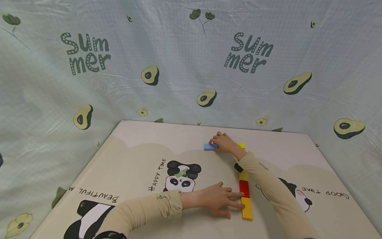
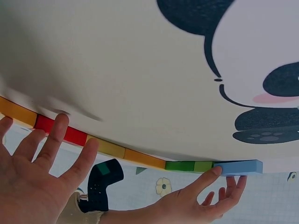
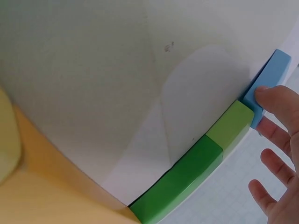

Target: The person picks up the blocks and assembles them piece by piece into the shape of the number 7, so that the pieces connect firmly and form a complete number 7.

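Observation:
My right hand [image 1: 226, 144] pinches a light blue block [image 1: 210, 147] between thumb and fingers at the far end of a line of coloured blocks. The blue block meets the end of a light green block [image 3: 231, 123], which adjoins a dark green block [image 3: 180, 179]. My left hand [image 1: 219, 200] has its fingers spread, with fingertips at the red block [image 1: 244, 188] and the near orange block [image 1: 246, 209]. A yellow block [image 2: 106, 146] and another orange block [image 2: 145, 157] lie further along. In the head view, my right hand and wrist hide the green blocks.
The tabletop [image 1: 134, 142] carries printed pandas and lettering. A patterned curtain [image 1: 179, 59] rises behind the table and at both sides. A dark wrist device [image 2: 103, 182] sits on my right wrist, and a dark band [image 1: 110, 235] is around the left sleeve.

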`<state>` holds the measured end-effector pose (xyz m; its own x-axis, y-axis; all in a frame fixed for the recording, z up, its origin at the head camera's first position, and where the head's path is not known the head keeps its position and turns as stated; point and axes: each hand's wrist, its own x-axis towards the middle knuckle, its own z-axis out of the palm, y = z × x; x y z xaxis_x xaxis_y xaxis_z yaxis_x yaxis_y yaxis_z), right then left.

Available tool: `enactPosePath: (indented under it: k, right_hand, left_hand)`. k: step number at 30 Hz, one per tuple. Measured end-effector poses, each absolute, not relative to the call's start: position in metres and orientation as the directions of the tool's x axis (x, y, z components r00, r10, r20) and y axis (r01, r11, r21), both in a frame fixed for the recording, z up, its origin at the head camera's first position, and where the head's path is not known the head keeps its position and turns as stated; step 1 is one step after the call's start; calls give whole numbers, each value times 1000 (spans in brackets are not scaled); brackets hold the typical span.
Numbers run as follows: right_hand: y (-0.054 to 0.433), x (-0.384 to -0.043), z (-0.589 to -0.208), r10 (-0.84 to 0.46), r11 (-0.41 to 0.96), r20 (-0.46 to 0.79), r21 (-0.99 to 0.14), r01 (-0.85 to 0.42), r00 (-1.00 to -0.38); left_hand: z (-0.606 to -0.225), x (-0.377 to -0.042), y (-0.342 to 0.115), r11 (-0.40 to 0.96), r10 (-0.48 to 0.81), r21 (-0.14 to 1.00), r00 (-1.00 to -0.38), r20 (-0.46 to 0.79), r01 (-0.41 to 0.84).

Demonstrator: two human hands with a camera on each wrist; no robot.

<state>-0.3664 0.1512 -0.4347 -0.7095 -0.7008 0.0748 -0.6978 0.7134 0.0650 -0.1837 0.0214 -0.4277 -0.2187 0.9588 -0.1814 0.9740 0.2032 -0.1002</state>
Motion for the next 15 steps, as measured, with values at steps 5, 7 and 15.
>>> enactPosePath:
  k: [5,7,15]
  right_hand:
    - [156,-374,-441,-730,681,113,36,-731,-674]
    - [157,-375,-442,-734,677,114,40,-735,-670]
    - [154,-368,-437,-705,708,94,55,-704,-703]
  left_hand:
    - [-428,-184,21,199,962,-116,-216,-168,973]
    - [-428,-184,21,198,963,-113,-215,-165,974]
    - [-430,-185,21,205,962,-85,-217,-168,975]
